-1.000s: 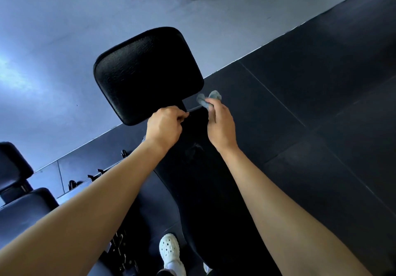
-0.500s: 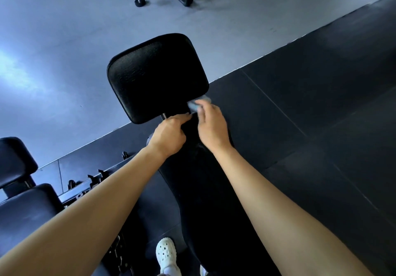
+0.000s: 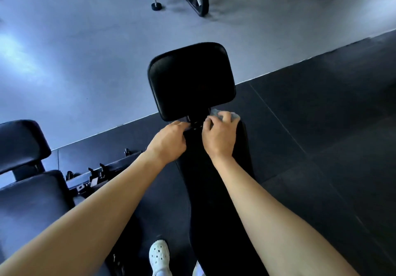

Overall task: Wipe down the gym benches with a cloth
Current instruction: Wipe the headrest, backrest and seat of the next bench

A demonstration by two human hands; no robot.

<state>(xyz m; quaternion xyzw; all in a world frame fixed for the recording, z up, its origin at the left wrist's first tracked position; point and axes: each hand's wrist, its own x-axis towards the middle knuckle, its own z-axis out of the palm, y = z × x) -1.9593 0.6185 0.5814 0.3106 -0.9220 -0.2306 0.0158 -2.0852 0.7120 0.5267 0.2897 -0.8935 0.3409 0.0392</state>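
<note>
Care suits this hinge gap: right hand (image 3: 219, 139) clamped on crumpled pale grey cloth (image 3: 234, 116) at the far end of the long black padded bench (image 3: 214, 190), left hand (image 3: 169, 139) curled alongside, its grip unclear, so slow wiping seems wise.

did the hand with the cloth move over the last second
Yes. The right hand with the cloth has shifted left: from just past the bench pad's right corner to under its near edge, beside the post.

cloth (image 3: 225, 114): pale grey, bunched | black padded bench (image 3: 214, 190): far end
</note>
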